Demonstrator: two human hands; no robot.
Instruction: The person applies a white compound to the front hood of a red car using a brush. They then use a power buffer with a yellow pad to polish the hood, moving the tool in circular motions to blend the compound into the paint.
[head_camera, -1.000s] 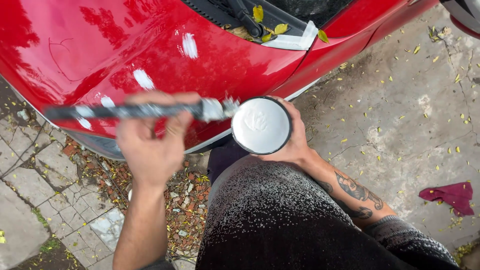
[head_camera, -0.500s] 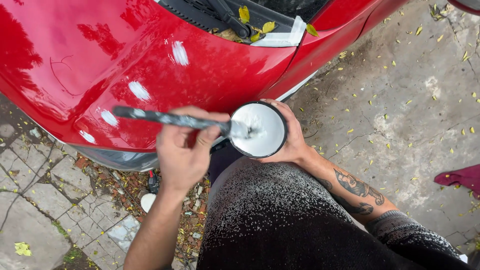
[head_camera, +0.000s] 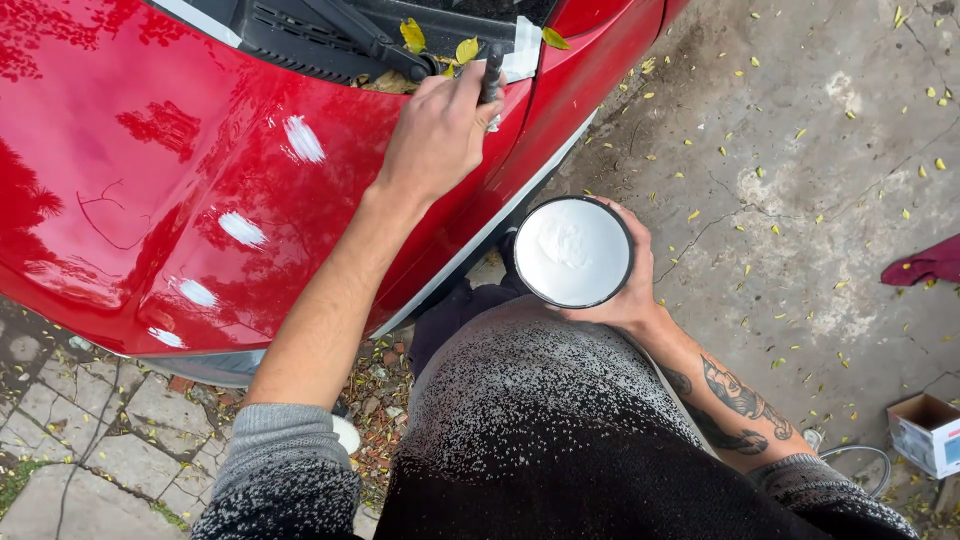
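Brush carried from the white paint tin up to the red hood.
Left hand fingers are closed round the brush near the hood's rear edge; right hand fingers are wrapped round the tin, held just beside the hood.

- A dark red crumpled cloth lies on the ground at three o'clock, by the right edge.
- A small open cardboard box sits at four o'clock, on the concrete.
- Grey cracked concrete ground fills the one-to-three o'clock area, sprinkled with small yellow fallen leaves.
- Cracked grey paving stones spread at seven to eight o'clock, with reddish rubble and debris near six o'clock.
- A black windscreen wiper lies at twelve o'clock, with yellow leaves caught on it.
- A strip of white masking tape sits just right of the wiper.
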